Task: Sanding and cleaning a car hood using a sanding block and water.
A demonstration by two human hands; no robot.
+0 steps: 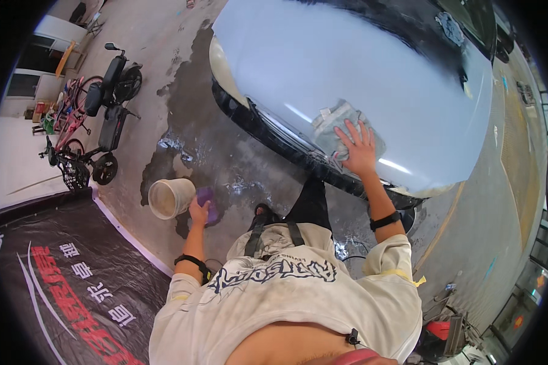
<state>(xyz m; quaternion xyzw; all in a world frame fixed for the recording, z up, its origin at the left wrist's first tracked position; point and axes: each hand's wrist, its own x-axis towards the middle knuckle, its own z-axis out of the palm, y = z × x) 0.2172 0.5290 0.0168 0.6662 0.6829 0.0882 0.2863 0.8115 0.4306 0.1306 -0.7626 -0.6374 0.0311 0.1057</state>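
Note:
My right hand [359,149] lies flat with its fingers spread on a folded grey-green cloth [333,125], pressing it against the front part of a car's pale, shiny hood [280,55]. Low on my left side, my left hand [198,211] is closed round a purple sponge [208,199]. Just left of that sponge is a whitish bucket [172,198], its open mouth tilted toward me. Part of the sponge is hidden by my fingers.
The car's dark front bumper [268,137] runs close before my legs. Wet patches and puddles cover the concrete floor [182,131]. A black electric scooter [109,115] and a pink bicycle [73,121] stand far left, above a dark printed banner [61,243]. Another cloth [449,28] lies near the windshield.

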